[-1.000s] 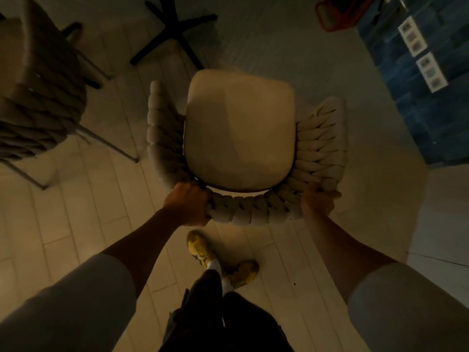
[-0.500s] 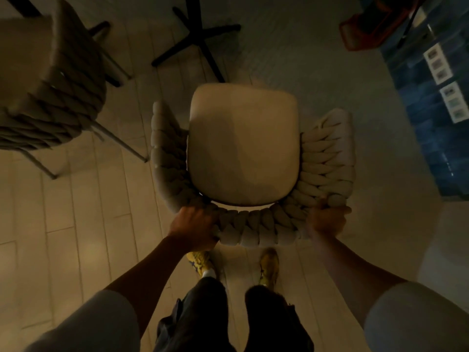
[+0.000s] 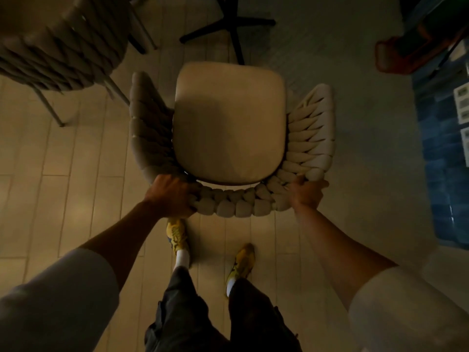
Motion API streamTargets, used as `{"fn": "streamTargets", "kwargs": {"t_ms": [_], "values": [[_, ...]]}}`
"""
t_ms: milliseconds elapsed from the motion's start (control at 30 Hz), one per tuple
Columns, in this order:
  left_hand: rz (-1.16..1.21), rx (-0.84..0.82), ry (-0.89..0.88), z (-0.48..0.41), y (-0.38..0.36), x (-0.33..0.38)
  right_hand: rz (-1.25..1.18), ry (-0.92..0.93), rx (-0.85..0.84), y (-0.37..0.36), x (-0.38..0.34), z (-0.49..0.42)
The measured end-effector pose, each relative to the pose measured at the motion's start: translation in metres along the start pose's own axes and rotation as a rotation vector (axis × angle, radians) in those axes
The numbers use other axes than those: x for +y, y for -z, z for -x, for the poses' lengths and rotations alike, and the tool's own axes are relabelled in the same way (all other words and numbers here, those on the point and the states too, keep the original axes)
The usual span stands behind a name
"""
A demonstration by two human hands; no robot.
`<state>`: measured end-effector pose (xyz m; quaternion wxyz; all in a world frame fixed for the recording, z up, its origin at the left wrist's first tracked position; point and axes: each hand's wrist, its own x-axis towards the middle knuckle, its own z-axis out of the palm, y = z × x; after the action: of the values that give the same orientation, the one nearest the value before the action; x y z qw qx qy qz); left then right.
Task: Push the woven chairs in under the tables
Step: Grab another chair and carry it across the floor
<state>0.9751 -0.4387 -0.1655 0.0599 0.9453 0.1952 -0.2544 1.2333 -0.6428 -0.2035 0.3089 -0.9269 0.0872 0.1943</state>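
Woven chair just short of black table base. Left hand and right hand grip its backrest corners, fingers curled round the weave. Risk: chair legs jam on base feet, or clip second chair left of base.

Chair: thick woven cord back, smooth matt cushion. Floor: pale wood-look planks, slight sheen.
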Motion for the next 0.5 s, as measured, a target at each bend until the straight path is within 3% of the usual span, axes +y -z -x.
{"fn": "streamTargets", "kwargs": {"t_ms": [67,133,267,400,500], "values": [[0.011,-0.008,-0.004,0.0,0.001,0.0,-0.011,0.115,-0.052,0.012,0.006,0.003],[0.017,-0.035,0.001,0.002,0.004,0.002,0.036,0.362,-0.028,0.027,0.015,0.014],[0.014,-0.043,0.011,0.001,0.003,0.003,0.393,0.856,0.04,0.044,0.028,0.036],[0.025,-0.032,-0.021,-0.005,-0.006,-0.003,0.593,1.182,-0.15,0.036,0.041,0.04],[0.054,-0.052,-0.027,-0.003,-0.003,-0.003,0.737,1.278,-0.279,0.022,0.045,0.04]]}}
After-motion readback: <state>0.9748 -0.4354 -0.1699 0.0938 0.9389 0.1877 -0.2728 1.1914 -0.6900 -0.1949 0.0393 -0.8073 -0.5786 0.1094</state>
